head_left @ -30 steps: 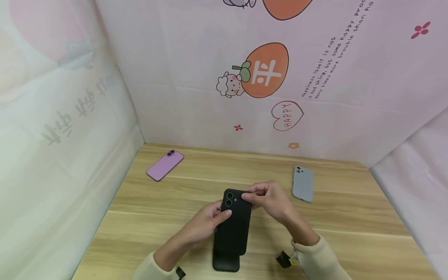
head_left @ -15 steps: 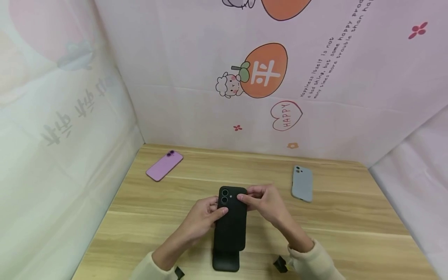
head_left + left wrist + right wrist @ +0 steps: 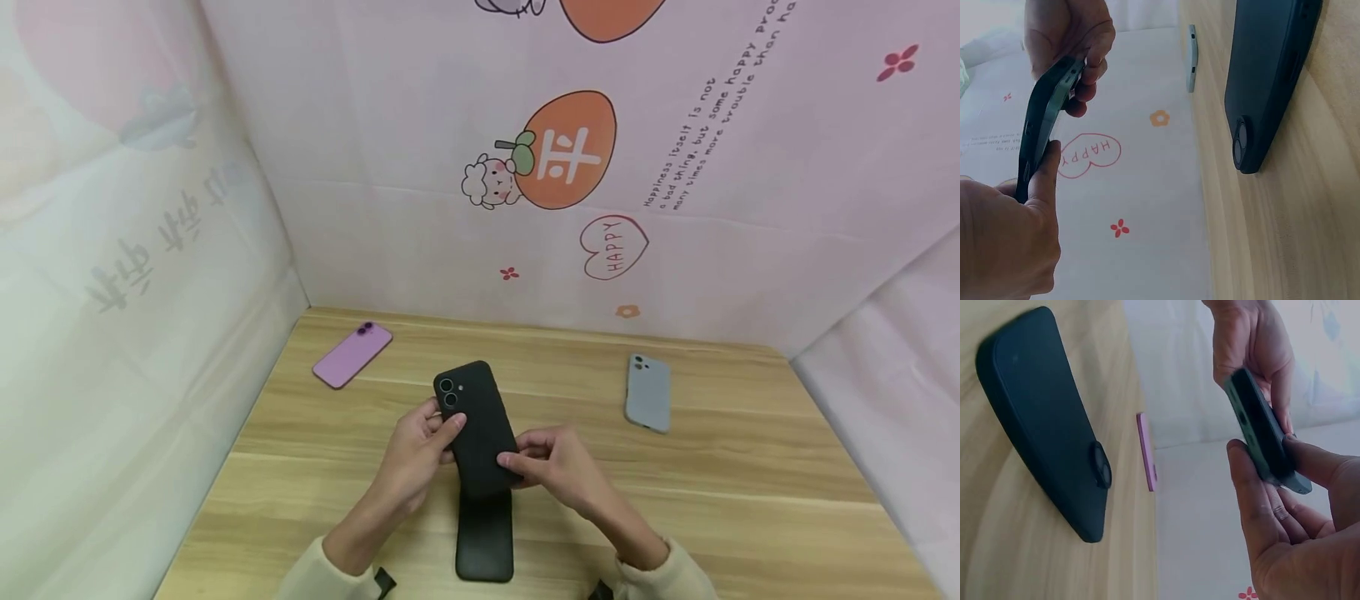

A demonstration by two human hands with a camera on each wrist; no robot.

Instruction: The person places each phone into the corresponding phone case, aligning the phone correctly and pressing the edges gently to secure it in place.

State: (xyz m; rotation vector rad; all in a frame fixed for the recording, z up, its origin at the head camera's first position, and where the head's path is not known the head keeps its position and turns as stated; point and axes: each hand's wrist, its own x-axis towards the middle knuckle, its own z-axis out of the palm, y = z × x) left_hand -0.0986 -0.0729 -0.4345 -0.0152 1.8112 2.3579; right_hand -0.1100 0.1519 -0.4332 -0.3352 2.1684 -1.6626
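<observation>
A black phone (image 3: pixel 482 433) is held up between both hands, its dark back with two round lenses facing the head camera. My left hand (image 3: pixel 411 454) grips its left edge near the lenses, thumb on the back. With thumb and fingers my right hand (image 3: pixel 558 467) pinches the lower right corner. The left wrist view shows the phone (image 3: pixel 1047 115) nearly edge-on, and the right wrist view shows an opening in its short end (image 3: pixel 1254 425). Beneath it, a second black phone (image 3: pixel 485 542) lies on the table, its upper part hidden in the head view.
A purple phone (image 3: pixel 352 356) lies at the back left of the wooden table (image 3: pixel 750 467). A pale blue-grey phone (image 3: pixel 648 393) lies at the back right. Printed white cloth (image 3: pixel 420 242) rises behind the table and along both sides.
The held phone has moved up and left and now tilts to the left. My right hand has slid from its upper right edge to the lower right corner. More of the phone beneath shows.
</observation>
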